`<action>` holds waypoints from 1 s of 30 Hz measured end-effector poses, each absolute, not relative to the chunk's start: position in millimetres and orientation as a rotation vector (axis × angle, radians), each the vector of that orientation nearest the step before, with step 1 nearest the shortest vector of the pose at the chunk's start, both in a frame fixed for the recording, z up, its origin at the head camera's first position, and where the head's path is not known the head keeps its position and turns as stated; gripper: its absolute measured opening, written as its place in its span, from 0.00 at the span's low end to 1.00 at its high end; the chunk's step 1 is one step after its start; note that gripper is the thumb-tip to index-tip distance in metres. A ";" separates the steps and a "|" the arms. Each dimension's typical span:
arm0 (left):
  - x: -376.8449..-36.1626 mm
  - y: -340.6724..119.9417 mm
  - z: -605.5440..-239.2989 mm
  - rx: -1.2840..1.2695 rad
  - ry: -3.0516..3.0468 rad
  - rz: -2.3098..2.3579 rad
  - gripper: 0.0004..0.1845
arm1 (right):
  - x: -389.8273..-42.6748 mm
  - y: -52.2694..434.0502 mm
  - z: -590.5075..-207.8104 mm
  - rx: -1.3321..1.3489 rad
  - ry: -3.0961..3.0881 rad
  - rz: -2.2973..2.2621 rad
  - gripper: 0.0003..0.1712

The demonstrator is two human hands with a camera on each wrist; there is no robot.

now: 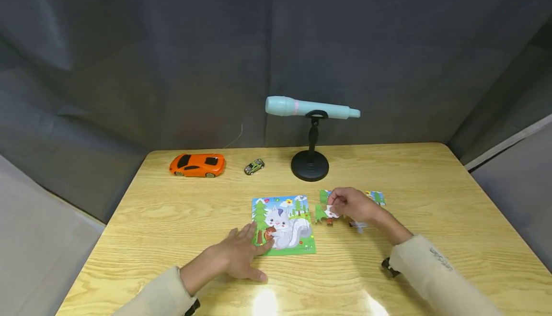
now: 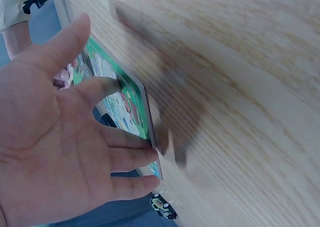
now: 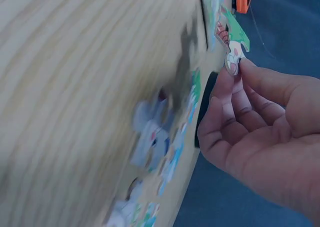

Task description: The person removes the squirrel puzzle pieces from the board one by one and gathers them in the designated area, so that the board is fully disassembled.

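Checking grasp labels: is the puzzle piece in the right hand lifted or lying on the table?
Lifted: the right hand pinches the puzzle piece at its fingertips, clear of the table.

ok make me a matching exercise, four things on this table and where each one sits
Things:
1. orange toy car
2. microphone stand
3. puzzle board
4. puzzle piece

Places:
A. pinched in the right hand
B. far left of the table
C. under the left hand fingertips
D. far middle, behind the puzzle

Pairs: 1-B, 2-D, 3-C, 4-A
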State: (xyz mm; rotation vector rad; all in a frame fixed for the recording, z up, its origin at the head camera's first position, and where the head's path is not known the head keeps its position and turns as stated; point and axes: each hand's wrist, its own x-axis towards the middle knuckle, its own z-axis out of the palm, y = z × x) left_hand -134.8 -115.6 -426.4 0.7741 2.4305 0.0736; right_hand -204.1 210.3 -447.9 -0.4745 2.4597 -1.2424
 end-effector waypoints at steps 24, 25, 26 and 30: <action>-131.9 -115.8 -427.2 0.786 2.442 0.084 0.42 | -200.4 210.2 -461.2 -0.340 2.710 -0.911 0.03; -131.8 -115.7 -427.6 0.786 2.445 0.082 0.42 | -200.5 209.8 -460.8 -0.344 2.723 -0.896 0.03; -132.0 -115.7 -427.8 0.788 2.450 0.079 0.42 | -200.7 209.4 -460.2 -0.350 2.735 -0.882 0.03; -132.2 -115.5 -427.2 0.794 2.465 0.070 0.42 | -202.1 207.9 -457.7 -0.369 2.773 -0.852 0.03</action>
